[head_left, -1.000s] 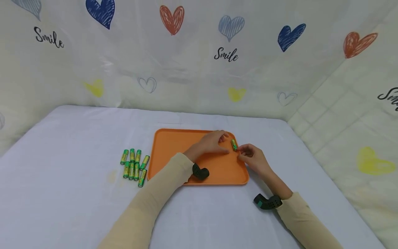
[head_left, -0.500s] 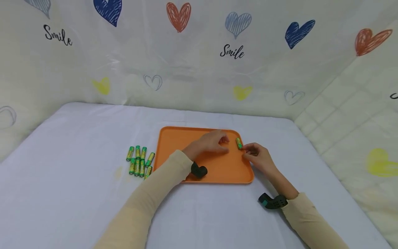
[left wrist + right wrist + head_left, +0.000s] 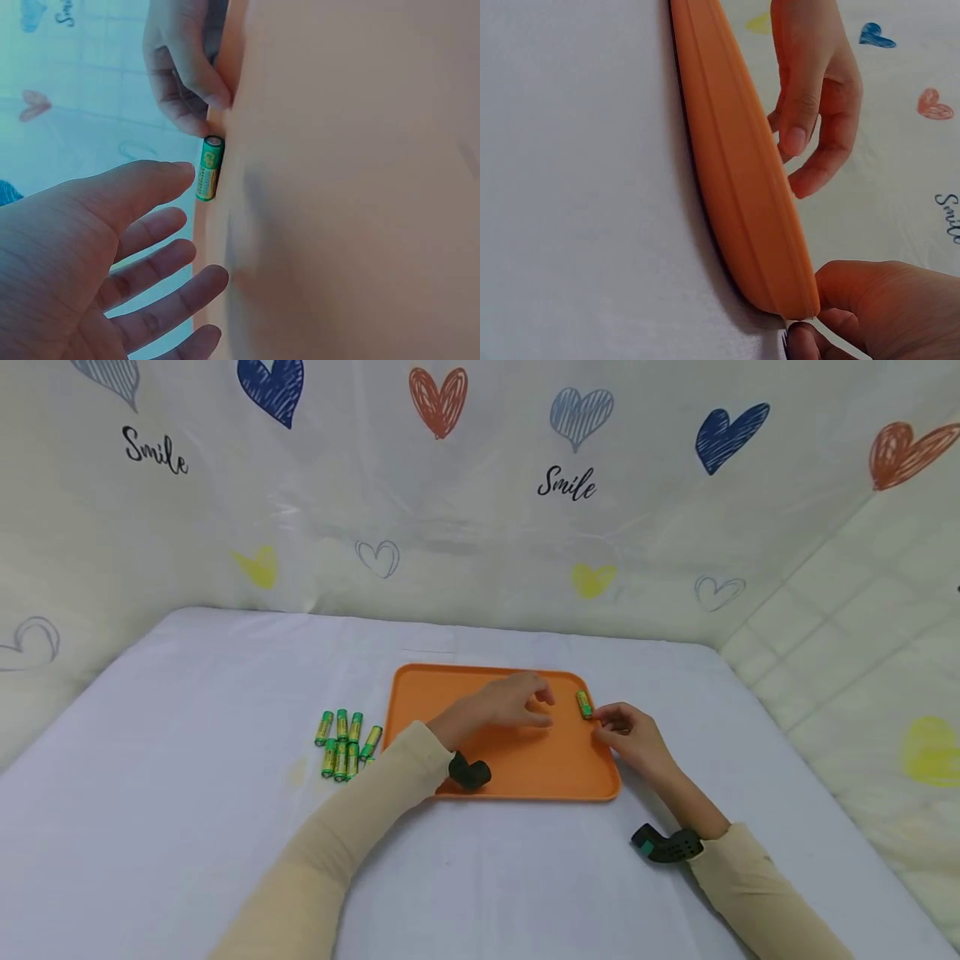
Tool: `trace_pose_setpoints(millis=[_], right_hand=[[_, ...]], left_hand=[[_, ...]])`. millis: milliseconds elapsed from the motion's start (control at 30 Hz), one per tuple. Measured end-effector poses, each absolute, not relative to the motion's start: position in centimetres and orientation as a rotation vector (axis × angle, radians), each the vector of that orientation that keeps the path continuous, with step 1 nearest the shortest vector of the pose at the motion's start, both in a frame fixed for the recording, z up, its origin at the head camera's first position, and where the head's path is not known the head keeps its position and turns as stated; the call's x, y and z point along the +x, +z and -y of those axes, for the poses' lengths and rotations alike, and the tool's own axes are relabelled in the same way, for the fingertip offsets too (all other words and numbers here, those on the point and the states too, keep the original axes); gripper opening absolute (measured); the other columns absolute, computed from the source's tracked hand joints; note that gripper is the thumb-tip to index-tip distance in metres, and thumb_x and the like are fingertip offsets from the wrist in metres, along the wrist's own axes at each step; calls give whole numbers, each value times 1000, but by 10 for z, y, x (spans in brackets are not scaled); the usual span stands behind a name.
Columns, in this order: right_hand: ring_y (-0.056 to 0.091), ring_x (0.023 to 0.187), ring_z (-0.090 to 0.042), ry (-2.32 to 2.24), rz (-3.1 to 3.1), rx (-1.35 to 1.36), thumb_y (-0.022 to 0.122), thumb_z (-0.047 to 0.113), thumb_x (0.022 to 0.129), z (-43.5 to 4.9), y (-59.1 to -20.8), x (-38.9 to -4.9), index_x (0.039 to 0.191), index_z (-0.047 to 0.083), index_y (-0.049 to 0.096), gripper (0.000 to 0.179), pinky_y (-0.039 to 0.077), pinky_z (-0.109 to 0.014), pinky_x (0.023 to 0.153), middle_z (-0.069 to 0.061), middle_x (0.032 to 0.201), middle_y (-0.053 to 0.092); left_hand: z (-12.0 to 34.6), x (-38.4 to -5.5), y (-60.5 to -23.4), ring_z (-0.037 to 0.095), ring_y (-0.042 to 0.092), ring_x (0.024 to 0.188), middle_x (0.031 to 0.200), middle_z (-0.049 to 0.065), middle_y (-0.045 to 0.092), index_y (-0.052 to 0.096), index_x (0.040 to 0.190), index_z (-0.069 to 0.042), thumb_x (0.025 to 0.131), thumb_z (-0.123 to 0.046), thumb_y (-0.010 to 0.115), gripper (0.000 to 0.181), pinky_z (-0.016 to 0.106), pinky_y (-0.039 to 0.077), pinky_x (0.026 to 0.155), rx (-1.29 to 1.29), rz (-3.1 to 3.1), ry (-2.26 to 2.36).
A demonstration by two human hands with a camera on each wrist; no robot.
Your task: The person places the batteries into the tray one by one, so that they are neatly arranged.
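A green-and-yellow battery point(image 3: 584, 705) lies along the right rim of an orange tray point(image 3: 540, 772). My left hand point(image 3: 510, 702) is over the tray, left of that battery. In the left wrist view this left hand point(image 3: 90, 262) has its fingers spread, with the thumb tip close to the battery point(image 3: 210, 169) and nothing held. At the tray's right rim is my right hand point(image 3: 633, 739), fingers loosely bent. One of its fingertips is at the battery's near end; whether it touches cannot be told. In the right wrist view, the tray's rim partly hides the right hand point(image 3: 892, 307).
Several more batteries point(image 3: 342, 727) lie in a cluster on the white tablecloth point(image 3: 187, 802), left of the tray. My left sleeve point(image 3: 360, 810) covers part of the cluster and the tray's front left corner. A backdrop point(image 3: 480, 577) printed with hearts stands behind the table.
The head view has shifted, so the tray and batteries appear further right. My left forearm covers more of the battery cluster. Both hands stay near the single battery, which keeps its place by the rim.
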State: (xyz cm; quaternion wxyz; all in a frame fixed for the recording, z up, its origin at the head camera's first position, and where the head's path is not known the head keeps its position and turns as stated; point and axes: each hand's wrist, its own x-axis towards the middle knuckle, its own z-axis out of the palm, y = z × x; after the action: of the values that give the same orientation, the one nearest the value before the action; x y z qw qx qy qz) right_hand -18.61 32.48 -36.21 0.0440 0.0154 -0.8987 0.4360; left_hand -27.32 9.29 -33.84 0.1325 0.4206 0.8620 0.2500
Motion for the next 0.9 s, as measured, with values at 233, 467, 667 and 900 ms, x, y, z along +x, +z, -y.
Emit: trace_pose_setpoints(millis=[233, 467, 667, 900], right_hand=[[52, 85, -9, 1339, 2740, 41, 64, 4, 91, -326, -362, -187, 117, -8, 58, 30, 44, -12, 74, -19, 105, 59], [52, 86, -12, 1332, 2749, 31, 63, 4, 90, -325, -363, -187, 117, -8, 59, 29, 44, -12, 73, -18, 104, 60], [52, 86, -15, 1347, 2753, 15, 63, 4, 90, -326, -361, -188, 117, -7, 58, 30, 44, -14, 70, -17, 102, 58], [52, 85, -15, 1353, 2747, 31, 64, 4, 90, -328, -359, -188, 117, -8, 58, 30, 45, -16, 66, -16, 102, 59]], left_hand=[[-83, -265, -333, 16, 57, 103, 122, 2, 54, 60, 122, -12, 94, -32, 66, 35, 26, 47, 87, 1264, -2475, 700], [-73, -251, -326, 14, 58, 102, 122, 0, 55, 61, 123, -13, 94, -34, 65, 35, 26, 47, 86, 1282, -2504, 635], [-64, -245, -322, 14, 59, 102, 123, 0, 57, 62, 122, -14, 94, -32, 66, 34, 27, 49, 84, 1298, -2521, 668], [-48, -238, -311, 15, 58, 104, 125, 1, 60, 61, 124, -13, 94, -34, 65, 36, 29, 49, 84, 1358, -2524, 707]])
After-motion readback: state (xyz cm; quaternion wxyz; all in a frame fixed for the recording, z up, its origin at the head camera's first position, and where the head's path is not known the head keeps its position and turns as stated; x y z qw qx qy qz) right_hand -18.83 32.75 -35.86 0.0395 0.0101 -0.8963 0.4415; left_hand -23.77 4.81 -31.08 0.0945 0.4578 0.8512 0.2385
